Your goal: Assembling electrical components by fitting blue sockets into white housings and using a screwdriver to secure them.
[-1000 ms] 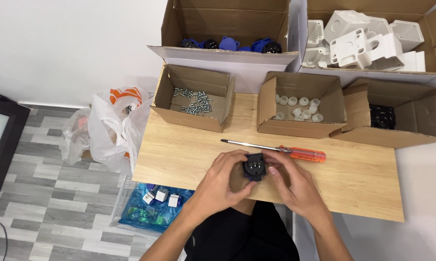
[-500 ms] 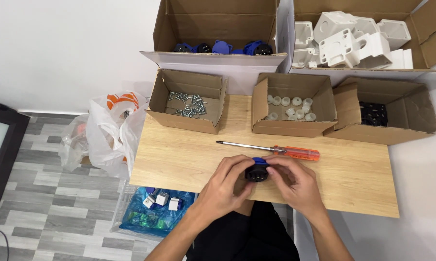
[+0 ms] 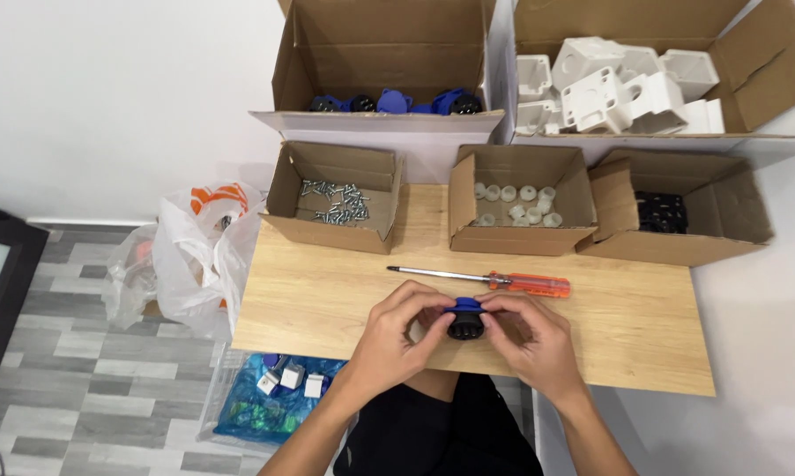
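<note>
Both hands are in close at the near edge of the wooden bench (image 3: 327, 300), and between them sits a small round part (image 3: 464, 323), black in the body with a blue cap on top. The left hand (image 3: 397, 339) has its fingers curled around the part's left side, and the right hand (image 3: 530, 339) wraps the other side, fingertips pressed onto the blue cap, so both are closed firmly on the piece; whether it rests on the bench or is held just over the wood I cannot tell. Just beyond the hands lies a screwdriver (image 3: 486, 280) with an orange-red handle, its tip pointing to the left, untouched. Along the back of the bench stand three open cardboard boxes: the left box (image 3: 336, 196) holds loose silver screws, the middle box (image 3: 519, 201) holds small white round caps, and the right box (image 3: 679, 211) holds black parts. Behind them, two larger cartons sit higher up, one with blue and black pieces (image 3: 389, 101), the other with white plastic housings (image 3: 618, 84). On the floor to the left slumps a white plastic bag (image 3: 195, 256).
</note>
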